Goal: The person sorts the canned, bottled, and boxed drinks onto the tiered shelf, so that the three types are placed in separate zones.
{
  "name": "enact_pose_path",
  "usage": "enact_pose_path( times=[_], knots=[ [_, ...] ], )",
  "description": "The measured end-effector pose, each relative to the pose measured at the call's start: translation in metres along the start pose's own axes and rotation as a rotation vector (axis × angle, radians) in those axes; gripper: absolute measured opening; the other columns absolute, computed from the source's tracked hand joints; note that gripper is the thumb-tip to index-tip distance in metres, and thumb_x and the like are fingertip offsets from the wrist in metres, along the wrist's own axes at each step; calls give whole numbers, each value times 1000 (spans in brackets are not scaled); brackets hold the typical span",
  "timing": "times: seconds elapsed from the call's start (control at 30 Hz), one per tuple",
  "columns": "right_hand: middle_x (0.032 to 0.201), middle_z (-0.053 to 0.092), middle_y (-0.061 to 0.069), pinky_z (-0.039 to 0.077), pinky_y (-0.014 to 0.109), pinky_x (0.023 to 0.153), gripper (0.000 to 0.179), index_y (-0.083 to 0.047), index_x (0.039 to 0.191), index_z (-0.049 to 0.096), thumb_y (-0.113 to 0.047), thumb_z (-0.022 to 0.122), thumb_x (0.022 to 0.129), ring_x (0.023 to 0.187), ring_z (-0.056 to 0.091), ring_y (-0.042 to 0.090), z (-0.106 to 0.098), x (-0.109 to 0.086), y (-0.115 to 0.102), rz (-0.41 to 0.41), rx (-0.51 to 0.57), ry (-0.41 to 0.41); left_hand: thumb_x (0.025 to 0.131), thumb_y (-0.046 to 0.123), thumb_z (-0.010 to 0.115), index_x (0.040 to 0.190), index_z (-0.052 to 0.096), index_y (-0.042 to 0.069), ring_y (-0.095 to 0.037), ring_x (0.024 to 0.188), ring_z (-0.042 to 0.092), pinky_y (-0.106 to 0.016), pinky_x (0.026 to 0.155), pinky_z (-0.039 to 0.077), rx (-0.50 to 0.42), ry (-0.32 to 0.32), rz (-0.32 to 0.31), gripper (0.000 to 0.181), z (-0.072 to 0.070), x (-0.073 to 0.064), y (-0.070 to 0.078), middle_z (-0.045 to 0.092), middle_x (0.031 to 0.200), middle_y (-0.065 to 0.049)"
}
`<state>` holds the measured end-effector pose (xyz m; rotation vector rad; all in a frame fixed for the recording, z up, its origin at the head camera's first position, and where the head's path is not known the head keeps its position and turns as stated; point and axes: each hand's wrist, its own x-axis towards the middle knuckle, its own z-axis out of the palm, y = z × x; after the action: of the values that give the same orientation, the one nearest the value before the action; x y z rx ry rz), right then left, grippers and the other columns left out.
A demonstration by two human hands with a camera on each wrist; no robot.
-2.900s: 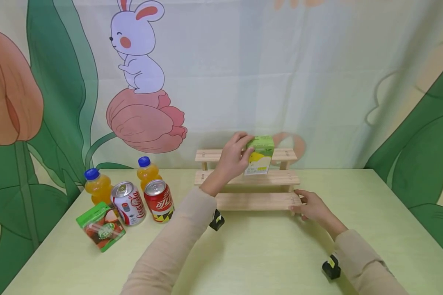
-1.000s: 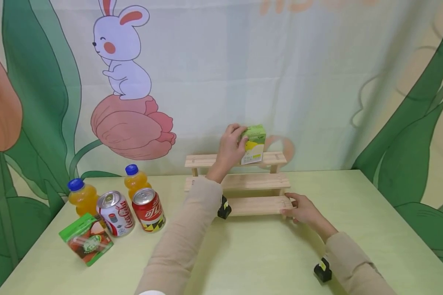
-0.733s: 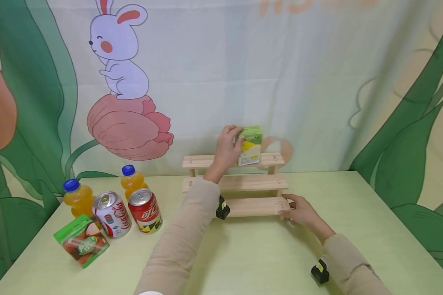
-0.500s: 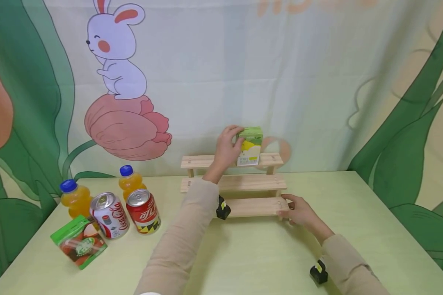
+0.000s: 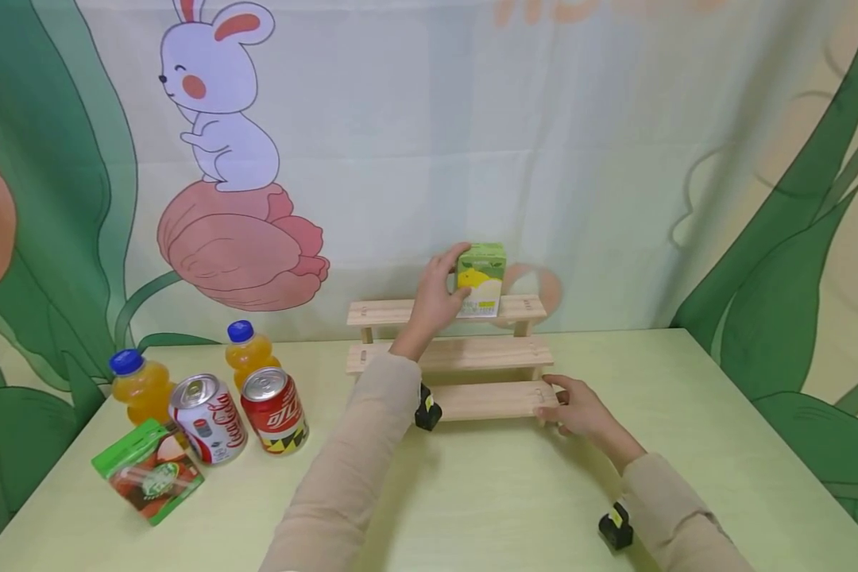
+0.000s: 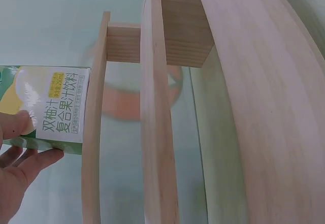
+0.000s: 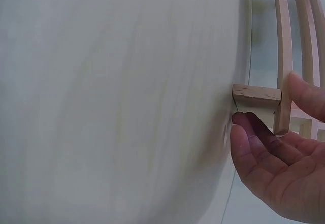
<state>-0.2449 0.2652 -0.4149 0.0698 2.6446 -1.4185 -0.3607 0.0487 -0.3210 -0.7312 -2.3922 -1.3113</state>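
Note:
A green, yellow and white juice carton (image 5: 481, 282) stands upright on the top board of a three-tier wooden shelf (image 5: 489, 400). My left hand (image 5: 439, 292) holds the carton from its left side. In the left wrist view, the thumb lies on the printed face of the carton (image 6: 61, 104) and the fingers are along its side; its base meets the top board. My right hand (image 5: 575, 407) grips the right end of the lowest board. In the right wrist view, the thumb presses the board's top and the fingers of the right hand (image 7: 284, 170) curl beneath its end.
At the table's left stand two orange drink bottles (image 5: 143, 389) with blue caps, a white-and-red cola can (image 5: 209, 421) and a red can (image 5: 275, 413). A green-and-brown snack pouch (image 5: 150, 473) leans in front. A printed curtain (image 5: 600, 159) hangs behind the table.
My left hand has lifted the carton from in front of the middle tier onto the top board and turned its face slightly. The right hand keeps its grip. The head view has shifted.

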Motion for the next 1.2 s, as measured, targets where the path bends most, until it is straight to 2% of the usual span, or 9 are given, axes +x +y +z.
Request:
enact_pose_path(
  times=[0.2,0.4,0.57,0.77,0.97,1.2],
  knots=[
    [106,57,27,47,31,54,63,6,136,31,-6,64,83,71,54,17,3,2,-4,-3,7,-8,81,-3,63,141,34,17,-27,112,47,-38,95,41,-12,23,-28,69,-2,-1,-3,46,124,-15],
    [101,58,24,47,31,53,63,7,136,31,-5,64,83,69,54,17,6,3,-4,-13,13,-8,83,2,64,144,24,11,-28,114,46,-36,95,41,-18,37,-56,74,-6,-5,-6,43,130,-15],
    [98,59,23,48,33,54,63,8,136,30,-5,63,84,70,56,19,5,2,-2,-30,5,-20,83,4,64,141,27,5,-29,110,50,-39,92,43,-44,35,-64,69,-12,-12,-5,47,125,-17],
    [96,60,22,47,31,52,63,9,137,28,-4,61,85,65,54,18,1,1,-3,-47,21,-31,84,6,63,138,32,1,-31,107,52,-39,90,44,-23,7,-37,61,-21,-20,1,48,123,-18],
    [95,61,22,47,31,52,63,9,136,28,-4,62,85,65,53,17,1,2,0,-46,11,-25,83,4,64,134,37,-3,-33,105,53,-39,88,46,-18,-8,28,58,-26,-28,5,49,122,-21],
    [92,61,20,47,31,53,63,9,136,28,-5,62,85,66,54,17,1,2,3,-33,-5,-23,84,5,62,133,38,-1,-31,105,52,-32,71,53,-12,-37,69,55,-29,-42,8,48,122,-19]
  ],
)
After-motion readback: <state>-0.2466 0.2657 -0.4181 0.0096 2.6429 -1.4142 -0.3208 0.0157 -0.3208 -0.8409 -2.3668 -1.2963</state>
